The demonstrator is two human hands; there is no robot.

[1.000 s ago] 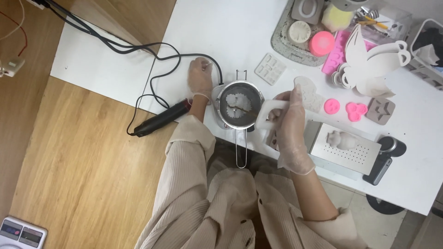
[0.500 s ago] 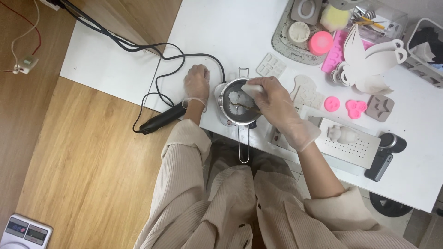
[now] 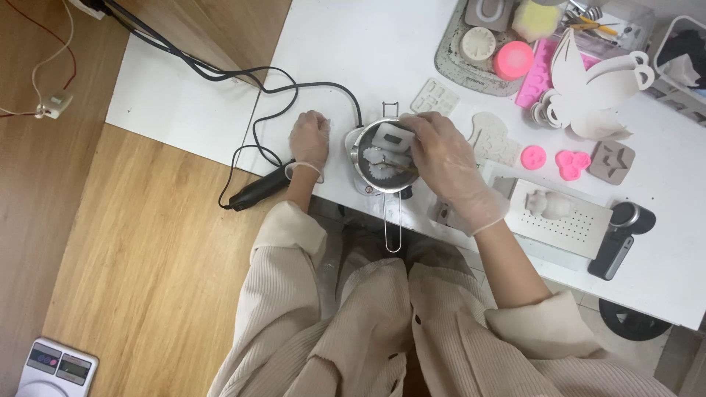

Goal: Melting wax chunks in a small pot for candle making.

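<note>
Seen from above, a person in a ribbed beige top sits at a white table (image 3: pixel 382 44), both hands in thin clear gloves. The landmark is a small steel melting pot (image 3: pixel 382 158) with a long handle pointing back toward the person, standing at the table's near edge. Inside it lie pale wax pieces and a white rectangular block (image 3: pixel 390 137) at the far side of the pot. The right hand (image 3: pixel 445 165) reaches over the pot's right rim, fingers curled down onto the block — whether they pinch it or only touch it cannot be told. The left hand (image 3: pixel 309 140) rests just left of the pot, loosely curled on the table, holding nothing visible. A black cable (image 3: pixel 294 90) loops past that hand. Right of the pot sit a perforated metal box (image 3: pixel 562 220), pink moulds (image 3: pixel 533 156) and a white butterfly cut-out (image 3: pixel 596 84) — all well apart from the hands.
</note>
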